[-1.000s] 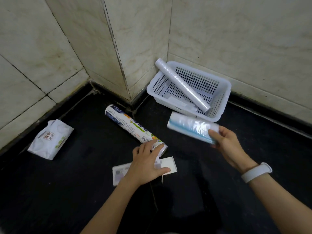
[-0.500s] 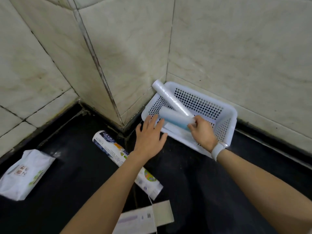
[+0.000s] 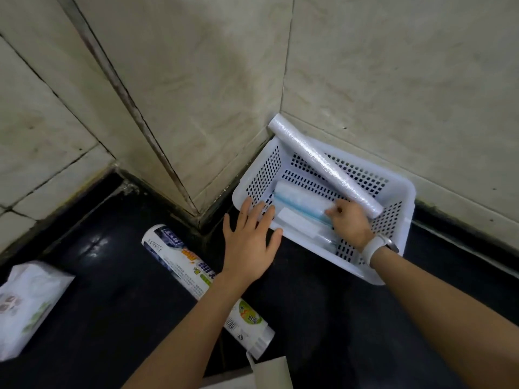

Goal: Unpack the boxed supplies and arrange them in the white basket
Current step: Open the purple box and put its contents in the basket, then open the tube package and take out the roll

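Note:
The white perforated basket (image 3: 398, 240) sits in the corner where the tiled walls meet. A long clear-wrapped roll (image 3: 323, 164) leans across it, its top end against the wall. A short pale-blue roll (image 3: 297, 202) lies inside, and my right hand (image 3: 351, 223) grips its right end with curled fingers. A flat white packet (image 3: 300, 223) lies under that roll. My left hand (image 3: 250, 242) has its fingers spread, with the fingertips touching the basket's near left rim. A printed roll (image 3: 193, 273) lies on the black floor, partly under my left forearm.
A white soft pack of wipes (image 3: 25, 307) lies on the black floor at the far left. A flat white box (image 3: 269, 373) shows at the bottom edge. Tiled walls close in behind and to the left of the basket.
My right hand has carried the pale-blue roll from over the basket's rim down onto its bottom. My left hand has moved forward to the basket's near left rim. The view has come closer.

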